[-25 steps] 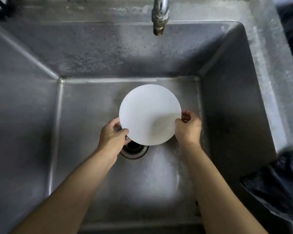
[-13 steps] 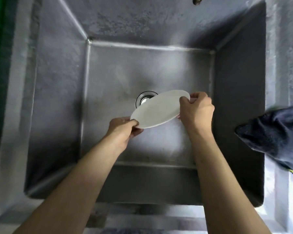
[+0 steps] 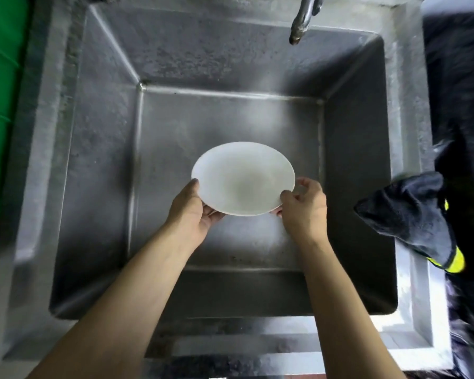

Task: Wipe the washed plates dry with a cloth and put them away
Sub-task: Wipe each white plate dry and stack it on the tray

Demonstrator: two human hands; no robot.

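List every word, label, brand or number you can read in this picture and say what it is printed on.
None can be read.
white plate: plain, no mark.
steel sink: no stamp visible.
tap: no lettering visible.
dark cloth with yellow trim: no legible label.
green surface: blank.

Two bare forearms and two bare hands, seen from above by the head camera.

Left hand and right hand: no gloves, no rings, no visible jewellery. Wrists carry no watch, strap or band. Both forearms run uncovered from the wrists down to the bottom edge of the frame; no sleeve, cuff or fabric enters the view on either side. Fingernails look short and unpainted where they show, on the left thumb and on the right fingertips. Arms slender, smooth in outline. No markings, plasters or tattoos can be made out. Slight motion blur softens fine detail.
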